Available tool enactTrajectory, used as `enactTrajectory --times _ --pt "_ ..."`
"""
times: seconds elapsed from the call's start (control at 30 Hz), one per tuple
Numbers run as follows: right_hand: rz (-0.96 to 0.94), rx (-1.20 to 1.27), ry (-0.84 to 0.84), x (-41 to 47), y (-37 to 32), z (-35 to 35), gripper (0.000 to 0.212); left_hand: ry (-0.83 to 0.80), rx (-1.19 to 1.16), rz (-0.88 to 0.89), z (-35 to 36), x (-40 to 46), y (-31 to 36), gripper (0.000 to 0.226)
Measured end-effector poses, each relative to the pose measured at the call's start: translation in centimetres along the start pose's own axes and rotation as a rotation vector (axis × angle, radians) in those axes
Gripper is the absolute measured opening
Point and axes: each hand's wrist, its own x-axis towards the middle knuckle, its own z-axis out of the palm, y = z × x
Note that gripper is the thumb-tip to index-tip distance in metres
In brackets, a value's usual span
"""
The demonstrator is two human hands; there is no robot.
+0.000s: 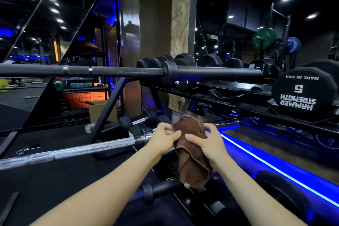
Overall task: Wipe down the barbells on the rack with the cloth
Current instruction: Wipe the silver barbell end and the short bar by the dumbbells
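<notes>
Cloth [190, 154]: brown, soft, limp, light; we judge it best bunched in the palm; our left hand [163, 139] pinches its upper edge, our right hand [209, 143] clamps its side, the tail hanging below both grips; chrome barbell [91, 147], stiff, heavy, knurled, its sleeve just behind them; black barbell [128, 71] well above; dumbbell [302, 91] up to the right.

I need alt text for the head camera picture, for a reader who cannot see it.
Both hands, left and right, hold a brown cloth over the chrome barbell on a rack. A black barbell lies higher up, with dumbbells on shelves to the right in a dark gym with blue lights.
</notes>
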Motion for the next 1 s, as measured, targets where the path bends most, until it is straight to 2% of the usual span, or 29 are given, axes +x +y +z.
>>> enactTrajectory --times 0.13,0.2,0.27,0.4,0.47,0.57,0.67,0.7,0.83,1.0 --pt "-0.204 -0.508 0.220 2.3 -2.6 1.9 0.056 0.296 0.734 0.330 -4.0 1.5 0.8 0.031" --pt "-0.309 -0.760 0.268 3.3 -2.9 3.9 0.053 0.274 0.913 0.366 -5.9 2.1 0.5 0.036" --pt "-0.344 -0.924 0.208 3.9 -2.1 6.2 0.052 0.165 1.000 0.319 -7.3 2.8 -0.6 0.051" --pt "-0.341 -0.947 -0.061 3.7 -0.4 10.1 0.051 -0.034 1.070 0.221 -8.6 3.8 -2.5 0.085" --pt "-0.323 -0.849 -0.236 3.8 -1.0 10.4 0.055 -0.026 1.061 0.227 -8.8 4.1 -2.8 0.078" --pt "-0.345 -0.778 -0.363 4.3 -1.5 9.0 0.063 0.011 1.045 0.261 -8.9 4.4 -2.7 0.060" --pt "-0.516 -1.058 -0.285 5.1 -0.4 7.9 0.066 0.023 1.024 0.264 -8.9 4.6 -2.6 0.057" --pt "-0.567 -1.084 -0.251 5.2 0.0 7.8 0.065 0.027 1.024 0.272 -8.9 4.6 -2.5 0.053" --pt "-0.605 -0.886 -0.356 5.3 2.1 9.1 0.070 0.044 1.022 0.281 -9.0 4.4 -2.3 0.058" --pt "-0.708 -0.890 -0.218 6.1 5.1 8.9 0.049 0.037 1.020 0.264 -9.1 4.1 -1.8 0.068"
